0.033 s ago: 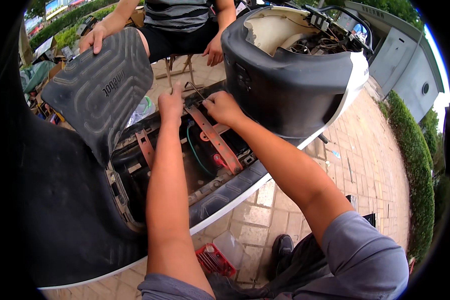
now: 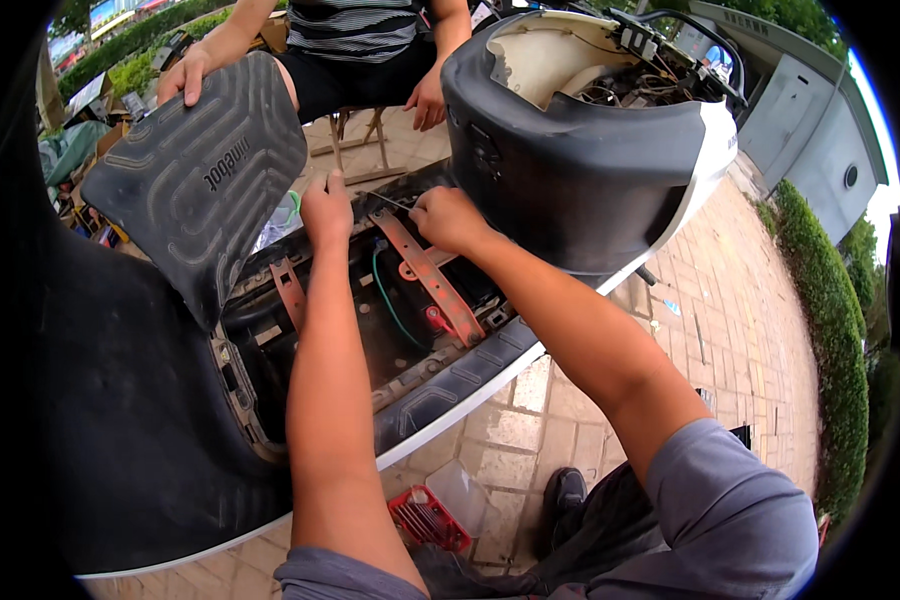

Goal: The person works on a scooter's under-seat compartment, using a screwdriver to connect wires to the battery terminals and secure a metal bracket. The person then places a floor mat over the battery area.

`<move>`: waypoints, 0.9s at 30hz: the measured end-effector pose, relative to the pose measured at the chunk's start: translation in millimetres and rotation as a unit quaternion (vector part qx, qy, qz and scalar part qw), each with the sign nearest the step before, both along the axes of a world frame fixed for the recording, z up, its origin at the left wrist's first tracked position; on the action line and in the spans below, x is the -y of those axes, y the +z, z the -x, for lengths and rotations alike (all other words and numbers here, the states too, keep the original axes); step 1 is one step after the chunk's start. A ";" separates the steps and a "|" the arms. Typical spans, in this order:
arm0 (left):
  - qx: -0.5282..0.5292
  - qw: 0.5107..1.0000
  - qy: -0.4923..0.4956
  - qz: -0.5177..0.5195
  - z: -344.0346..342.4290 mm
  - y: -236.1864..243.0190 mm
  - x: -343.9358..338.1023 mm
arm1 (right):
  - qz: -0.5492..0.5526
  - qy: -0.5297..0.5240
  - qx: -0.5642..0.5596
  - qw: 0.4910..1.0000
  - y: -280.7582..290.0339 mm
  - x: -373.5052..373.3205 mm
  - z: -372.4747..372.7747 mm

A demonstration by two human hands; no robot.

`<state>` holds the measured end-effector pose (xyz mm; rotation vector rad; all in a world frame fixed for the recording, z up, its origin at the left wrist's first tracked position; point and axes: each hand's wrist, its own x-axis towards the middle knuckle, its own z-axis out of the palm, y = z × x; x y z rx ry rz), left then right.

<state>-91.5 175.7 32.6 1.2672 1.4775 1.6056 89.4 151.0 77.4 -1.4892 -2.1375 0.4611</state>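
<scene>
My right hand (image 2: 450, 220) is closed around a thin metal Allen key (image 2: 394, 202) over the far end of a scooter's opened footwell. Its shaft points left toward my left hand (image 2: 327, 212), whose fingers are curled; whatever they may hold is hidden. Below my hands, a rust-red metal bracket (image 2: 432, 283) crosses the compartment, with a second red bracket (image 2: 288, 290) further left. A green wire (image 2: 381, 290) and a red connector (image 2: 437, 320) sit inside. A black rubber floor mat (image 2: 195, 165) is folded up at the left, its upper edge held by another person's hand (image 2: 185, 76).
The scooter's black rear body shell (image 2: 570, 180) with exposed wiring (image 2: 635, 90) rises at the right. Across from me a person in a striped top (image 2: 355, 28) sits on a stool. A red tool case (image 2: 430, 517) with a clear lid lies on the paving by my foot.
The Allen key has swung from pointing up with its bent end showing to lying lower, toward the left. My left hand has shifted slightly left and its fingers look more curled.
</scene>
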 end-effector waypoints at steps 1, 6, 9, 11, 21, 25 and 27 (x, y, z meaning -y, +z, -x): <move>-0.113 0.989 0.084 -0.036 7.4 -9.4 -4.4 | -0.012 0.000 0.044 0.999 -3.1 -0.6 -2.5; -0.257 0.965 -0.023 -0.037 6.3 -31.4 -11.7 | -0.043 0.002 0.140 0.989 0.6 6.9 -4.6; -0.280 0.957 -0.053 -0.054 1.5 -30.0 -7.0 | -0.059 -0.003 0.151 0.987 -8.7 8.0 -13.2; -0.275 0.959 -0.058 -0.039 -1.5 -27.0 -4.7 | -0.076 -0.010 0.149 0.986 -11.4 11.4 -15.7; -0.284 0.956 -0.051 -0.060 1.9 -25.4 -1.8 | -0.063 -0.013 0.251 0.966 -2.1 18.6 -2.9; -0.309 0.948 -0.039 -0.059 2.5 -24.0 0.8 | -0.098 -0.003 0.279 0.955 0.2 14.8 -1.1; -0.323 0.943 -0.043 -0.065 3.5 -22.9 -0.1 | -0.118 -0.006 0.290 0.950 -0.3 10.6 -1.8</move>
